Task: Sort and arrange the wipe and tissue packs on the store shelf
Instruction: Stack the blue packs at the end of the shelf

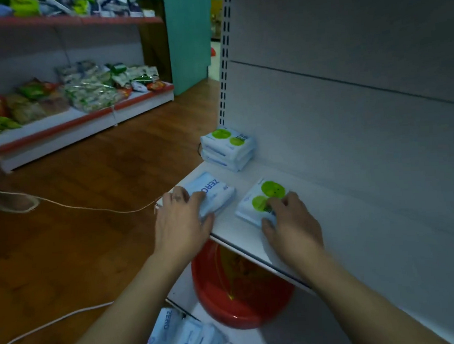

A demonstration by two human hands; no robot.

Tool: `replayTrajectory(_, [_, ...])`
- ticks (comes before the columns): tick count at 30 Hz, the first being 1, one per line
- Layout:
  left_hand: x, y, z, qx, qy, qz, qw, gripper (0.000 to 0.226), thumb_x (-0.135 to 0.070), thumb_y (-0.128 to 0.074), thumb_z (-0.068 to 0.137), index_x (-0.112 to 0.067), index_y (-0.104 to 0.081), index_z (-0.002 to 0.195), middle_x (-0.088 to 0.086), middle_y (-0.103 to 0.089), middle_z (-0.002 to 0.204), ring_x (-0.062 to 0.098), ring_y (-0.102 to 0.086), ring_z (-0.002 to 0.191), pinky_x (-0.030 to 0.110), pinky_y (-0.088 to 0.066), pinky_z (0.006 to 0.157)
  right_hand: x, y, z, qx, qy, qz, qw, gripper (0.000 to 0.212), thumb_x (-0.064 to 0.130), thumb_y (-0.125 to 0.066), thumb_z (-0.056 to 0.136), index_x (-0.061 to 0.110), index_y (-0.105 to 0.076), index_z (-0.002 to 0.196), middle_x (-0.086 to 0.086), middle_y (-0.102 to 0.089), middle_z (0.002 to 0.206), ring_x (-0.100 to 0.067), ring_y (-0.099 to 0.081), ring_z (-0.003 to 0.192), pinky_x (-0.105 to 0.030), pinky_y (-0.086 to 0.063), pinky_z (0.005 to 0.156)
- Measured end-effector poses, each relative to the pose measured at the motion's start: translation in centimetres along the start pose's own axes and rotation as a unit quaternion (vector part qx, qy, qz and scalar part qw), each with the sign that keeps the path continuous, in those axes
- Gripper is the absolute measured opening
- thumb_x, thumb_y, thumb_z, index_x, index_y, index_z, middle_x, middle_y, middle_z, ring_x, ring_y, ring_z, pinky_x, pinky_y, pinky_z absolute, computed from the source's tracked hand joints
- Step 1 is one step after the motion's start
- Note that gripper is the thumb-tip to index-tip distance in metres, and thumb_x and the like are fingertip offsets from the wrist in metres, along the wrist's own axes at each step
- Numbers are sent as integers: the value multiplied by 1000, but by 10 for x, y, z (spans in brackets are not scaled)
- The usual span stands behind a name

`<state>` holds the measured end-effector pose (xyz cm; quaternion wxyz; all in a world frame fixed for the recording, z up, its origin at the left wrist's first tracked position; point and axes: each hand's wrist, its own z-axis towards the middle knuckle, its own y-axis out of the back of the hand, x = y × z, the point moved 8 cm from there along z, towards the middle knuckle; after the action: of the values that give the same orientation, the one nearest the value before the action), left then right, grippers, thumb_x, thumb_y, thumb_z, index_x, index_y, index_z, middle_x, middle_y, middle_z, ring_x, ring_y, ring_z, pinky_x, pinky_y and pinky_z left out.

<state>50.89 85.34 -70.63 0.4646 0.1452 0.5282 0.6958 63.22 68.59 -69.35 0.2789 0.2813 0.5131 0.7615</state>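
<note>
On the white shelf board (329, 218), my left hand (181, 222) grips the near end of a pale blue ZERO pack (216, 192) at the shelf's left front corner. My right hand (290, 221) holds a white pack with green circles (264, 196) lying flat just to the right of it. Two more green-circle packs (228, 147) sit stacked at the shelf's far left, against the back panel. Several ZERO packs (183, 339) lie in a loose pile on the lower shelf below my arms.
A red plastic basin (241, 301) stands under the shelf board. A white cable (89, 206) trails over the wooden floor (79, 260) to the left. Across the aisle, a red-edged shelf (84, 119) carries snack bags. A perforated upright (224, 65) borders the shelf.
</note>
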Motion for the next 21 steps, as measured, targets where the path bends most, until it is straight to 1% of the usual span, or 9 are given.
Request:
replayTrajectory(2, [12,-8,12,26,56,-53,997,52,-51,-62,82,-28,-49,127,3,-43,119,25,-40,114,43,-49,83,-4,-9,18,36,-22,6,999,29,32,-51,92,22,-51,120,-5,-40,126,-25,-44,116,-33,-43,79])
replayTrajectory(4, [16,-10,22,1,91,-91,992,48,-46,-67,80,-25,-49,118,2,-44,117,25,-40,114,43,-48,82,-6,-11,35,19,-37,21,999,30,29,-52,92,20,-50,120,-7,-40,126,-27,-44,116,-33,-43,80])
replayTrajectory(7, [10,-18,34,-16,97,-119,988,37,-37,-69,81,-21,-52,109,5,-44,119,25,-42,115,36,-41,79,-9,-20,57,3,-48,40,998,31,23,-56,89,16,-52,118,-12,-42,125,-31,-48,113,-35,-44,80])
replayTrajectory(10, [3,-31,45,17,81,-145,986,39,-34,-68,84,-19,-53,118,5,-41,128,26,-46,118,39,-46,83,-12,-28,77,21,-63,57,996,35,19,-57,88,13,-51,121,-14,-40,128,-33,-45,117,-35,-43,87])
replayTrajectory(12, [0,-35,49,40,72,-147,986,47,-35,-68,85,-21,-51,126,5,-39,135,26,-49,118,41,-48,87,-12,-37,86,77,-62,75,992,50,23,-59,87,14,-44,134,-14,-35,137,-33,-39,125,-35,-39,96])
replayTrajectory(15, [4,-34,45,58,73,-205,974,51,-31,-69,85,-21,-51,131,3,-40,139,23,-49,121,36,-44,94,-5,-45,76,166,-47,92,981,77,35,-59,88,21,-18,151,-11,-18,154,-33,-25,138,-37,-28,109])
replayTrajectory(18, [11,-21,30,53,52,-240,968,46,-28,-68,86,-23,-53,129,1,-44,135,17,-49,120,30,-43,93,1,-35,47,145,-44,36,988,79,40,-55,90,26,-10,153,-7,-2,161,-29,-9,146,-43,-11,119])
replayTrajectory(20, [20,-8,15,34,41,-220,974,43,-29,-67,85,-24,-55,126,0,-48,129,16,-51,116,34,-46,91,14,-23,24,98,-36,48,993,72,39,-53,90,24,-20,151,-8,-9,160,-27,-10,145,-42,-9,119])
replayTrajectory(21, [25,0,7,23,36,-211,977,40,-29,-67,85,-23,-56,123,-1,-51,124,15,-52,112,35,-47,89,25,-15,11,62,-17,74,995,66,36,-54,88,21,-30,148,-10,-21,156,-28,-19,142,-40,-14,117])
